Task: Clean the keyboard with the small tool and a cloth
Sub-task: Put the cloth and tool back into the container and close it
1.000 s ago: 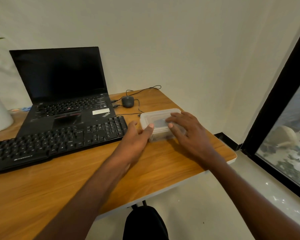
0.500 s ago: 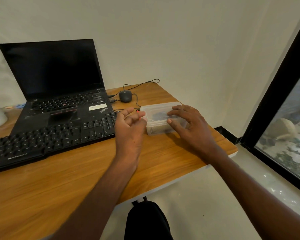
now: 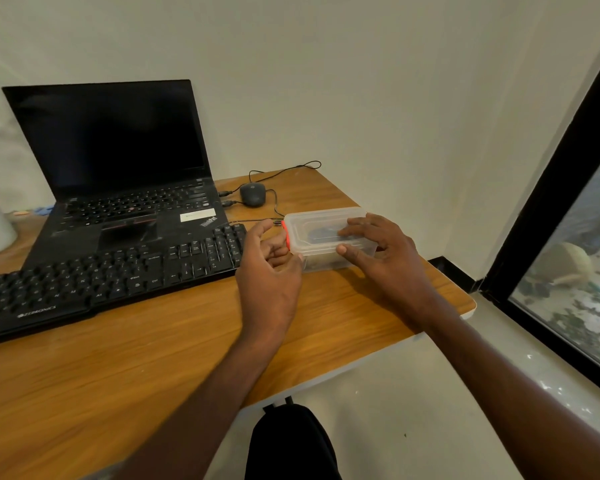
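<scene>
A black Zebronics keyboard (image 3: 111, 275) lies on the wooden desk (image 3: 153, 375), left of the clear plastic container (image 3: 326, 237), with a black ThinkPad laptop (image 3: 118, 174) open behind it. The left hand (image 3: 269, 271), fingers curled, pinches a thin red piece (image 3: 285, 233) at the container's left end. The container, lid on, holds a dark, blurred item; a cloth cannot be made out. The right hand (image 3: 381, 258) grips the container, fingers across the lid, thumb on its near side.
</scene>
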A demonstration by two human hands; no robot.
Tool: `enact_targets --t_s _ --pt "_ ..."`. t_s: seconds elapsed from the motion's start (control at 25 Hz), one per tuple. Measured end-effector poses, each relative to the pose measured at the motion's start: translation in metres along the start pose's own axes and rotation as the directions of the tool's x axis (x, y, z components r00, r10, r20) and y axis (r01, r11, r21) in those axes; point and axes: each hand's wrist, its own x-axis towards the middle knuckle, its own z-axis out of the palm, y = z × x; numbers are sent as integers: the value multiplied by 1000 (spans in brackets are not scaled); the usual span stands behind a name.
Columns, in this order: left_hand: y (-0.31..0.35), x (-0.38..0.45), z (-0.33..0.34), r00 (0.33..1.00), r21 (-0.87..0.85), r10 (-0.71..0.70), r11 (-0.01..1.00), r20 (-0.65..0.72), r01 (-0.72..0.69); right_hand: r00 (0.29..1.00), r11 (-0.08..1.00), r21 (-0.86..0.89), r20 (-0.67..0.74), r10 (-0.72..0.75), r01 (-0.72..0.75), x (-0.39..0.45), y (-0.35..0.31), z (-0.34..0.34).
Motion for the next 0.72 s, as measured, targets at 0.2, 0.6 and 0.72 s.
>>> enact_targets --t_s 0.2,0.6,0.72 --pt "1 10 -3 993 162 78 983 88 -92 1000 999 47 14 -17 16 -2 -4 -1" --pt "-20 33 -12 936 216 24 971 351 -105 975 956 191 24 220 -220 -3 -12 -5" --pt "-16 30 -15 937 290 -3 951 350 -105 973 951 211 93 210 -225 -4 -13 -4"
